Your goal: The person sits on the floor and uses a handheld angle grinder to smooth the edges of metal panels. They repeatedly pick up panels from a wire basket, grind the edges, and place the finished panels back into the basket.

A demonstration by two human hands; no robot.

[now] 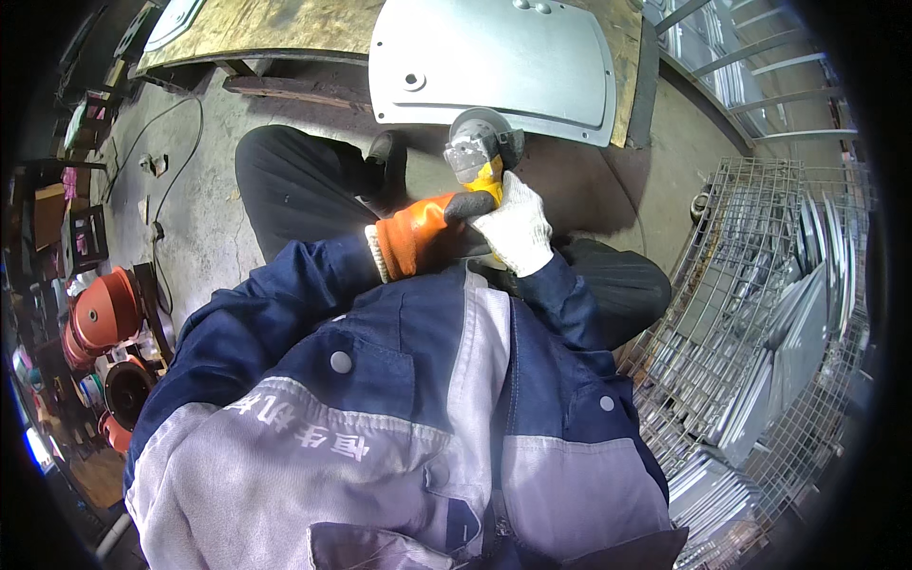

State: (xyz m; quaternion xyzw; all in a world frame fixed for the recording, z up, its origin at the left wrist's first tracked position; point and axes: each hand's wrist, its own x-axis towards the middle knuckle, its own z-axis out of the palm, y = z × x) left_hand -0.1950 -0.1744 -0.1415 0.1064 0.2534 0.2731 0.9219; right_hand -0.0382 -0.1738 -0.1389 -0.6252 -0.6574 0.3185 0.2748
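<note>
An angle grinder [475, 157] with a grey metal head and yellow body is held in front of my lap, its disc guard near the front edge of a pale grey metal panel [489, 71]. My left hand [418, 233], in an orange glove with dark fingers, closes round the yellow body from the left. My right hand [518, 228], in a white knitted glove, grips the same body from the right. Both hands meet there, so the rear of the tool is mostly hidden. I cannot tell whether the disc touches the panel.
The panel rests on a plywood-topped bench [294, 28]. To my right stands a wire mesh cage [703, 247] with stacked metal plates [798, 332]. Orange-red round housings [106, 309] sit at the left. A cable [195, 142] runs over the concrete floor there.
</note>
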